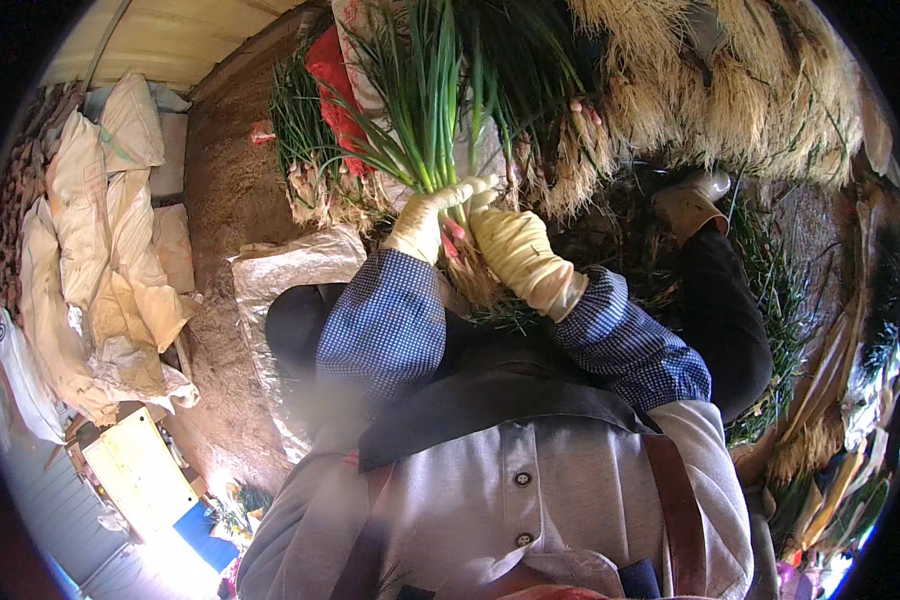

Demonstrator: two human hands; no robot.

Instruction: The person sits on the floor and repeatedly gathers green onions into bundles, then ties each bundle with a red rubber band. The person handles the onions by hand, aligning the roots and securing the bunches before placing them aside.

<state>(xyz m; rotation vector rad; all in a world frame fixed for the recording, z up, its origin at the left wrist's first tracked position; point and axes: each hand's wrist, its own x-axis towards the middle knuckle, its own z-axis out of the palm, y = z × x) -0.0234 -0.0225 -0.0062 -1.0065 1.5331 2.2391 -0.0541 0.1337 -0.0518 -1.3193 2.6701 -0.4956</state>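
My left hand (418,226), in a pale yellow glove, is closed around a bunch of green onions (441,112) just above their pinkish bulbs. The leaves point away from me and the pale roots (471,277) hang towards my lap. From the other side, my right hand (521,251), gloved alike, has its fingers bent in against the same stems, close to the left fingertips. Some leaves above the right fingers look blurred. Blue checked sleeve covers reach both wrists.
More green onions with roots (330,187) lie ahead beside a red bag (337,97). A large pile of onions, roots outward (720,105), stands at the upper right. Loose leaves (772,300) litter the ground by my boot (690,202). Woven sacks (82,217) lie left; a silvery sack (292,262) is nearer.
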